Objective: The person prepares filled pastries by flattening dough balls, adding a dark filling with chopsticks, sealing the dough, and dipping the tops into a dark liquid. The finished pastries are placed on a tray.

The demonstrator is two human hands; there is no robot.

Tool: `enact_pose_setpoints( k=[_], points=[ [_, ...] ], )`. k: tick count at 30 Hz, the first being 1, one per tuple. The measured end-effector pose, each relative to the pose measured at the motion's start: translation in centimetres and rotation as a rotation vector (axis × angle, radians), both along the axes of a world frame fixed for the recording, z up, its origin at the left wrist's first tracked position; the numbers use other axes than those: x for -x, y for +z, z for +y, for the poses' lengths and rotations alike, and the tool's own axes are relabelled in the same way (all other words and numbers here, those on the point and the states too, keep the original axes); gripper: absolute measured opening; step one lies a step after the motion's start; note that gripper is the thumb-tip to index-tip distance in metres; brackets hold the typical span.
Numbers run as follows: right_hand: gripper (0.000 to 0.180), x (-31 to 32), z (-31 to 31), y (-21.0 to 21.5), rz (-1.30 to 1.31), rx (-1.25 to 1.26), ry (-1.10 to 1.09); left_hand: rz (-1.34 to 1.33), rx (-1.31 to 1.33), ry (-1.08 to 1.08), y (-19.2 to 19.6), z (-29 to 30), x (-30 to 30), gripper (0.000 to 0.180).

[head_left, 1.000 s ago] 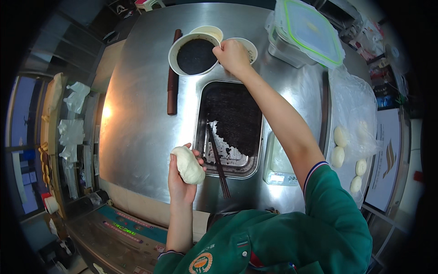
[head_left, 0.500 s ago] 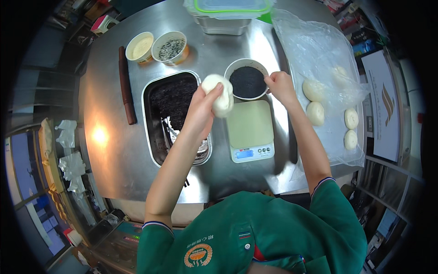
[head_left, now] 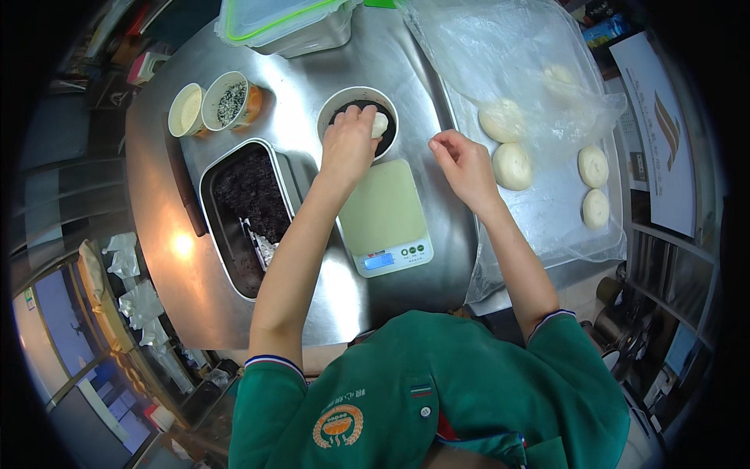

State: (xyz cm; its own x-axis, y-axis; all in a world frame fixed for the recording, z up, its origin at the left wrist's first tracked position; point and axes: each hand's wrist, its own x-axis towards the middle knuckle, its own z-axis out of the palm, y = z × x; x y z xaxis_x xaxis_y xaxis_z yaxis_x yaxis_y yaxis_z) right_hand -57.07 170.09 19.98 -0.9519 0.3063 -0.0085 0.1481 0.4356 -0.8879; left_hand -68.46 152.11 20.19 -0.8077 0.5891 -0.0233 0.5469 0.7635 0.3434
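My left hand (head_left: pixel 349 146) reaches down into a white round tub (head_left: pixel 323 117) of fine black seeds or powder. Its fingers are closed over a white dough ball (head_left: pixel 380 126), pressed against the black contents and partly hidden by the hand. To the right of the tub, my right hand (head_left: pixel 464 166) hovers over the steel table, fingers curled together with nothing visible in them. A pale kitchen scale (head_left: pixel 383 205) sits just below the tub, its pan bare.
On the right, a tray (head_left: pixel 539 234) under plastic sheeting (head_left: pixel 500 55) carries several dough balls (head_left: pixel 513 166). At left stand a steel pan of dark crumbly filling (head_left: pixel 254 187), a dark rolling pin (head_left: pixel 184 191) and two paper tubs (head_left: pixel 232 102). A lidded container (head_left: pixel 312 39) is at the back.
My left hand has brought the dough ball forward and down into the black-filled tub. My right hand has let go of the tub's rim and drawn back. The view has shifted rightward.
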Motion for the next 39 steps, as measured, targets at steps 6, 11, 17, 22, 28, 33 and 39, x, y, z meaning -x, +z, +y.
enact_pose_setpoints(
  k=[6, 11, 17, 22, 28, 33, 39],
  points=[
    [0.029, 2.0, -0.7, 0.7, 0.239, 0.111, -0.005, -0.723, -1.221, 0.544, 1.7, -1.9, 0.3, 0.033],
    [0.065, 5.2, -6.8, 1.0, 0.534, 0.056, 0.203, -1.247, -1.806, 0.492, 1.1, -2.7, -0.7, 0.045],
    [0.07, 1.5, -9.0, 1.1, 0.376, -0.124, 0.354, -1.045, -1.717, 0.68, -0.4, -3.8, 0.3, 0.065],
    [0.072, 4.1, -9.6, 0.7, 0.484, -0.138, 0.28, -0.973, -1.65, 0.853, 0.0, -1.7, -0.5, 0.071],
    [0.072, 0.8, -7.9, 2.2, 0.5, -0.057, 0.171, -1.003, -1.635, 0.68, 1.8, -2.7, -3.5, 0.065],
    [0.066, -3.2, -6.4, 4.3, 0.445, 0.347, -0.044, -1.066, -1.786, 0.457, 6.5, 4.3, -12.0, 0.071],
    [0.054, -13.2, 5.8, 4.4, 0.297, 0.181, -0.363, -0.577, -1.012, 0.125, 3.7, 10.6, -15.7, 0.061]
  ],
)
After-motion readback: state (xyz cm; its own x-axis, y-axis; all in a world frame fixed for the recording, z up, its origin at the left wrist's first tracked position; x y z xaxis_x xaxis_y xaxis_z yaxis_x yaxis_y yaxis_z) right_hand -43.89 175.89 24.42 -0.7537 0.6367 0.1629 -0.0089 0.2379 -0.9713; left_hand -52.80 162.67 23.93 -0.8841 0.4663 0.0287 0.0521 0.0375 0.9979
